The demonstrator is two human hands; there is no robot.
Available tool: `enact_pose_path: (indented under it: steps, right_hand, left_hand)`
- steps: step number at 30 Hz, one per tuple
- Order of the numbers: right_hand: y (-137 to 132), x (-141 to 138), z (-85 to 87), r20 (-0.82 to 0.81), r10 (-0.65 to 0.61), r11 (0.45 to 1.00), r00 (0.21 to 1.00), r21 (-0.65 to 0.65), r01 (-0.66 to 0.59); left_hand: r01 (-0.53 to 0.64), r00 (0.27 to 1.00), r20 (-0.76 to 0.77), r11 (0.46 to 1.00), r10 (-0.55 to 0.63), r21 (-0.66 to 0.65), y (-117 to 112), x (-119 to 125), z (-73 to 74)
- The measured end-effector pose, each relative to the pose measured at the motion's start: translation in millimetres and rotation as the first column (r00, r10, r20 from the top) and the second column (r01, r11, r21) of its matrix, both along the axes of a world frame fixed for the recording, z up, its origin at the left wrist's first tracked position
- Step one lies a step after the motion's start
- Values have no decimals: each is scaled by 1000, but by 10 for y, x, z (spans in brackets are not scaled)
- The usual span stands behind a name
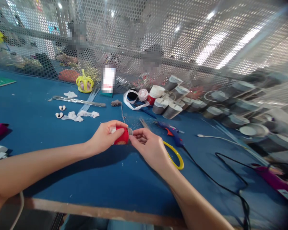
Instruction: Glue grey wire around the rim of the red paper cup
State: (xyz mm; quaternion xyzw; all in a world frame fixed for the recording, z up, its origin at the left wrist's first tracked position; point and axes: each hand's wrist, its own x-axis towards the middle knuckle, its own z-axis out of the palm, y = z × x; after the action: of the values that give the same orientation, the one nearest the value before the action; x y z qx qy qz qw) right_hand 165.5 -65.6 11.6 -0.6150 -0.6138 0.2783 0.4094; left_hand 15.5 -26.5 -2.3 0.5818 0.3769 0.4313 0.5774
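Observation:
My left hand (110,134) is wrapped round a small red paper cup (122,136) with gold print, which lies on its side above the table. A grey band of yarn (130,131) goes round the cup's right end. The fingers of my right hand (146,140) are pinched together at that end, against the grey yarn; the exact grip is partly hidden. From behind my left hand a grey strand leads back to a small yarn bundle (115,103). Scissors with yellow handles (176,158) lie partly under my right hand.
A blue glue gun (170,131) with a black cord lies right of my hands. Grey wrapped cups (172,110) stand along the mesh partition (124,41). Metal wires (79,101), white scraps (74,116) and a yellow crown-shaped piece (84,83) lie to the left.

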Motion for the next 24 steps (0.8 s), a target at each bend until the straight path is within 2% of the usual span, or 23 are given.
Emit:
enact_pose_path:
  steps: [5,8,11,14,17,19,21,24]
  right_hand:
    - [-14,4,17,-11,43,999,999,-7,-43]
    - [-31,-18,20,25,38,999,999,18,-39]
    - [-25,-6,27,25,30,999,999,21,-31]
    - [9,54,44,-57,56,998,997,-21,-58]
    - [51,111,44,-240,85,987,967,-113,-115]
    - [72,128,29,-319,65,981,946,-155,-120]
    - [85,134,13,-272,17,992,962,-113,-50]
    - [85,133,11,-75,-23,998,997,59,27]
  left_hand:
    - [-1,996,82,972,20,-234,32,4,34]
    - [-2,996,88,967,25,-253,36,6,21]
    - [12,996,93,986,4,-165,32,1,-9]
    - [44,997,57,999,-45,29,14,-14,-20]
    - [90,996,-41,967,-83,237,-21,-33,-5]
    - [123,992,-74,951,-106,285,-43,-42,3]
    - [147,988,-88,945,-127,290,-59,-46,-1]
    - [173,984,-105,931,-146,320,-67,-45,-23]
